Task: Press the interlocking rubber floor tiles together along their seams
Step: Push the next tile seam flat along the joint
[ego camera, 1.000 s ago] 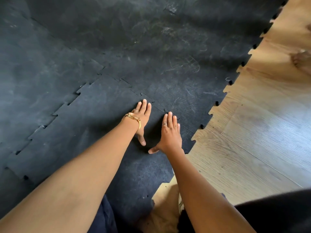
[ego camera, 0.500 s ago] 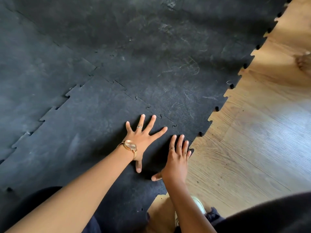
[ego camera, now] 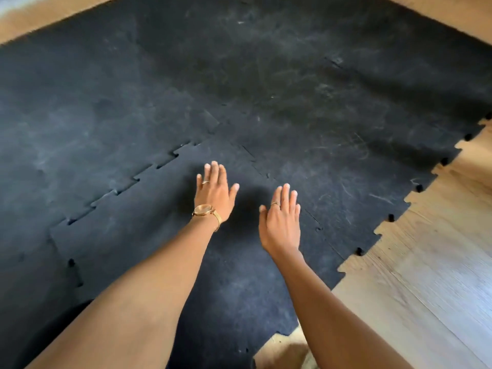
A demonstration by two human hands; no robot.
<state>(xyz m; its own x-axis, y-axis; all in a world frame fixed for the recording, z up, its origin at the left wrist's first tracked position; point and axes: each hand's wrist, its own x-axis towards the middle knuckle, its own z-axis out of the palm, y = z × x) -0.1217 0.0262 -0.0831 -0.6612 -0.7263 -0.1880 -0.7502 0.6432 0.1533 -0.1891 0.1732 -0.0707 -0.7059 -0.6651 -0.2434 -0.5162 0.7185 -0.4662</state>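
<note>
Black rubber floor tiles with jigsaw edges cover most of the floor. The near tile [ego camera: 149, 235] lies under my arms. Its left seam [ego camera: 125, 187] shows gaps and raised tabs. Its right seam [ego camera: 316, 225] toward the right tile [ego camera: 359, 182] looks nearly flush. My left hand [ego camera: 215, 193], with a gold watch and a ring, hovers flat over the near tile, fingers together and pointing away. My right hand [ego camera: 281, 219], with a ring, is flat too, just left of the right seam. Neither hand holds anything.
Bare wooden floor [ego camera: 431, 262] lies to the right past the toothed outer edge [ego camera: 391, 217] of the tiles. More wood shows at the far left corner [ego camera: 40, 14]. Dark clothing sits at the bottom left.
Both hands have come off the tile and moved forward, their fingers drawn together. The view has tilted up and now shows the far edge of the mat.
</note>
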